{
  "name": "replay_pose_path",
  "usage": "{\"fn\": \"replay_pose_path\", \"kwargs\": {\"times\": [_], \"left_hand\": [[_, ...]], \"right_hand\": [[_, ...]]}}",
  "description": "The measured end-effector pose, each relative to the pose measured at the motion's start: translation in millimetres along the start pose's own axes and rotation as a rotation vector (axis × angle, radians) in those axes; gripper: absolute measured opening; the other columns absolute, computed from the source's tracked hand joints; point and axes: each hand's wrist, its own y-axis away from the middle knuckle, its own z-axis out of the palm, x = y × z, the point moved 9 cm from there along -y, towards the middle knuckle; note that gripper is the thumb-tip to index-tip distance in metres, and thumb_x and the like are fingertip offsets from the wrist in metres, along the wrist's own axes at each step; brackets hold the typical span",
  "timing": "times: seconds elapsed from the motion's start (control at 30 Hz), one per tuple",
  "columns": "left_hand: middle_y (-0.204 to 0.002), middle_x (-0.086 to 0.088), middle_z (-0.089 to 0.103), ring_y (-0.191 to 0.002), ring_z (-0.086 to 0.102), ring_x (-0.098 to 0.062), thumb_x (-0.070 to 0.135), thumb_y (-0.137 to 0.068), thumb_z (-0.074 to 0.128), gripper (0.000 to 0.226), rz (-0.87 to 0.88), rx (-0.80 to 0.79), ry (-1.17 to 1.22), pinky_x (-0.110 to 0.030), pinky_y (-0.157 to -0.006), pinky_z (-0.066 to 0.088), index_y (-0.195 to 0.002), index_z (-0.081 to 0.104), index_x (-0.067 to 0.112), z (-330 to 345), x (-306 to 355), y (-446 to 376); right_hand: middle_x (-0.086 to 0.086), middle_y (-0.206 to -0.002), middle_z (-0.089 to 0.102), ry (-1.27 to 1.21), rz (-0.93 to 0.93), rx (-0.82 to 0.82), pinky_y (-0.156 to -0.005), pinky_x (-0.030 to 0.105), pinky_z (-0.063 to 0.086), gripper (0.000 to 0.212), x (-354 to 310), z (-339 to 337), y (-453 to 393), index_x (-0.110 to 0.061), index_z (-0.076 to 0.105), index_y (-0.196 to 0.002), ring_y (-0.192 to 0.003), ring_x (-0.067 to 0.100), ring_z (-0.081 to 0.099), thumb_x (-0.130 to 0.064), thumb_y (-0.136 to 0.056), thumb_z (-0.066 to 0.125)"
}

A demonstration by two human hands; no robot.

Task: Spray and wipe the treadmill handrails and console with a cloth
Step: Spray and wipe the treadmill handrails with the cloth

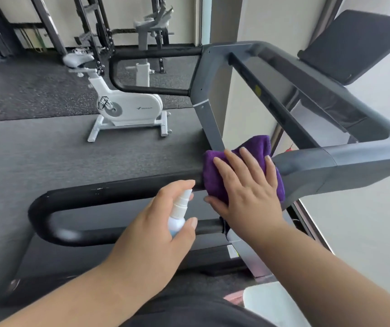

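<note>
A purple cloth (215, 171) is draped over the near black handrail (118, 187) of the treadmill, where the rail meets the grey console frame (319, 171). My right hand (246, 185) lies flat on the cloth with fingers spread, pressing it to the rail. My left hand (156, 223) grips a small white spray bottle (180, 211), index finger on top of the nozzle, which points at the rail just left of the cloth. The far handrail (151, 53) loops at the top. The dark console screen (354, 46) tilts at the upper right.
A white exercise bike (123, 105) stands on the dark rubber floor beyond the treadmill belt (71, 149). Black weight racks (95, 27) line the far wall. A pale wall and window frame run along the right side.
</note>
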Motion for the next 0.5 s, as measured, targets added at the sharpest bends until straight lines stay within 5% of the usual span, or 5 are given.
{"fn": "replay_pose_path", "kwargs": {"times": [0.3, 0.5], "left_hand": [[-0.123, 0.030, 0.056, -0.115, 0.049, 0.012, 0.034, -0.082, 0.060, 0.055, 0.043, 0.049, 0.000, 0.002, -0.087, 0.030, -0.125, 0.035, 0.058, 5.9, 11.9, -5.5], [-0.124, 0.033, 0.053, -0.115, 0.049, 0.009, 0.038, -0.083, 0.057, 0.054, 0.049, 0.026, 0.007, 0.000, -0.088, 0.032, -0.125, 0.033, 0.061, 12.8, 13.6, -2.0]], "right_hand": [[0.000, -0.140, 0.052, 0.051, -0.150, -0.032, -0.113, 0.052, 0.027, 0.078, -48.7, 11.7, -17.7, -0.021, 0.044, -0.145, -0.130, 0.027, 0.046, -0.042, -0.076, 0.074], [0.002, -0.140, 0.050, 0.089, -0.087, -0.251, -0.106, 0.048, 0.035, 0.090, 28.8, -3.1, -23.5, -0.028, 0.043, -0.141, -0.132, 0.032, 0.041, -0.046, -0.063, 0.085]]}}
